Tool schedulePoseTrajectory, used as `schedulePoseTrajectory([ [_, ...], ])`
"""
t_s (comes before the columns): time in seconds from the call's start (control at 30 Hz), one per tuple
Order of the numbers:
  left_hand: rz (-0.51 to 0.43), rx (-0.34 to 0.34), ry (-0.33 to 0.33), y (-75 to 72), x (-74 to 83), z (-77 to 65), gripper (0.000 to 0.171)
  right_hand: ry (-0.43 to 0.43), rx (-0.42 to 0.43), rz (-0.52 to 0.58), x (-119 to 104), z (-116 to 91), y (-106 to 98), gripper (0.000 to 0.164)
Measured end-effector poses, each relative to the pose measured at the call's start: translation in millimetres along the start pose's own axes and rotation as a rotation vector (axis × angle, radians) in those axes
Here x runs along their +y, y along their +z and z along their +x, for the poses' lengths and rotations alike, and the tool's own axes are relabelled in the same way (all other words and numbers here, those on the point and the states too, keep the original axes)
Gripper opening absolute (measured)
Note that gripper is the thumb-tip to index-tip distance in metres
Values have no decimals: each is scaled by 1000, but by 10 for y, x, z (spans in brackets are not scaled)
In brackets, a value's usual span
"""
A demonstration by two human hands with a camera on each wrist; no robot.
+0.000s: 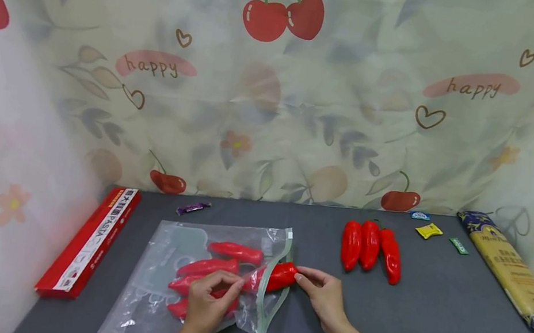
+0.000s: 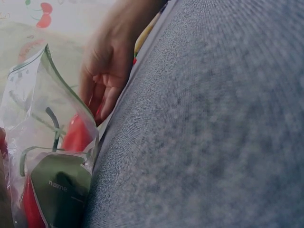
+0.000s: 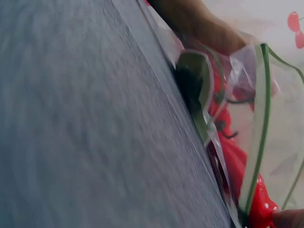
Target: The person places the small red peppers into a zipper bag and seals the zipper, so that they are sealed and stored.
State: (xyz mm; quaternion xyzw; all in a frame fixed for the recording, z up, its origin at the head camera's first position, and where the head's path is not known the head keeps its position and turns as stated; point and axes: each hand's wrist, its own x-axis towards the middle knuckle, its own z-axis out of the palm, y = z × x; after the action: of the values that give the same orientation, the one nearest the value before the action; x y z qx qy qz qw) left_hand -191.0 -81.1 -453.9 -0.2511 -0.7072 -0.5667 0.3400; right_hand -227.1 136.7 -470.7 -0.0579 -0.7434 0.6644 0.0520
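A clear zip bag (image 1: 129, 308) with a green-edged mouth lies on the table, several red peppers (image 1: 209, 267) inside it. Its mouth (image 1: 262, 311) gapes toward the right. One more red pepper (image 1: 282, 276) passes through that mouth, its left part behind the plastic. My right hand (image 1: 325, 297) pinches this pepper's outer end between thumb and fingertips. On the bag's near side, my left hand (image 1: 208, 303) curls its fingers and pinches the plastic beside the mouth. In the left wrist view the bag's printed label (image 2: 59, 187) shows, with the right hand (image 2: 105, 78) past the mouth.
Three red peppers (image 1: 369, 247) lie together at the back right. Small wrapped candies (image 1: 428, 231) and a yellow pasta packet (image 1: 518, 270) are farther right. A red pasta box (image 1: 89, 243) and a purple candy (image 1: 193, 208) lie on the left. A printed curtain (image 1: 272, 132) hangs behind.
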Motion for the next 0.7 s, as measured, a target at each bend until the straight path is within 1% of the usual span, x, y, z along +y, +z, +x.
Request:
schedulePoseTrajectory([
  [0.17, -1, -5, 7, -19, 158, 67, 10, -11, -90, 60, -23, -52, 129, 25],
  [0.27, 8, -1, 10, -28, 205, 85, 10, -46, -156, 81, -46, -84, 192, 26],
  [0.4, 7, 2, 19, -25, 224, 97, 10, -105, -247, 58, -65, -119, 268, 27],
  [0.57, 3, 1, 31, -14, 195, 87, 10, -127, -298, 16, -62, -133, 318, 26],
  [0.7, -13, 8, 42, 11, 52, 34, 12, -124, -324, 5, -48, -116, 291, 26],
])
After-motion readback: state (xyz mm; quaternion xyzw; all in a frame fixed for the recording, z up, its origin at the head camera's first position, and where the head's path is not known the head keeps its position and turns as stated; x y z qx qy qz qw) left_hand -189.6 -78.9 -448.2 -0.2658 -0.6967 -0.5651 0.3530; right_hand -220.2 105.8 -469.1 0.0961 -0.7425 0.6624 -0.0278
